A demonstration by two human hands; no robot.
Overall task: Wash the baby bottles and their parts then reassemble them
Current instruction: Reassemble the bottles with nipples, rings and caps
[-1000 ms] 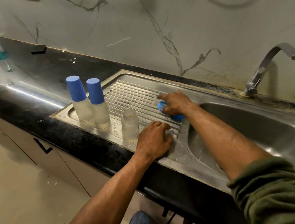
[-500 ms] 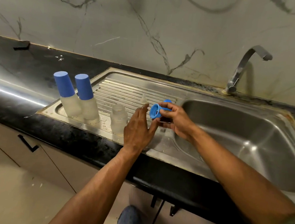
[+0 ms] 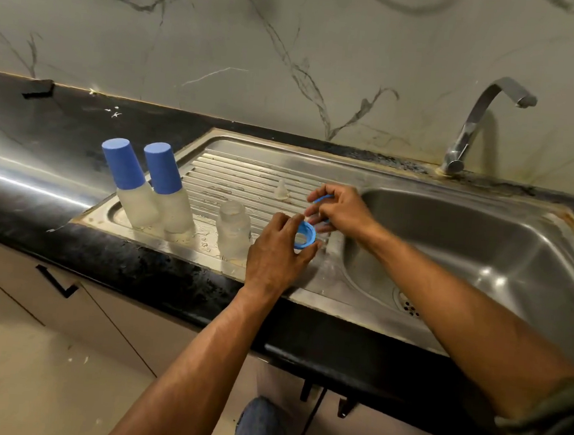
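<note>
Left hand: we see our left hand (image 3: 276,250) above the front edge of the drainboard (image 3: 247,176), pinching a blue screw ring (image 3: 305,236) between thumb and fingers.
Right hand: our right hand (image 3: 343,209) sits just behind it, fingers curled round a second blue part (image 3: 323,198), mostly hidden.
Open bottle: a clear bottle (image 3: 233,230) without a cap stands upright just left of our left hand.
Capped bottles: two bottles with blue caps (image 3: 123,163) (image 3: 163,168) stand side by side, touching, at the drainboard's left end.
Teat: a clear teat (image 3: 282,190) rests on the ribs, near our right hand.
Sink: the basin (image 3: 482,253) lies to the right, the tap (image 3: 475,122) behind it.
</note>
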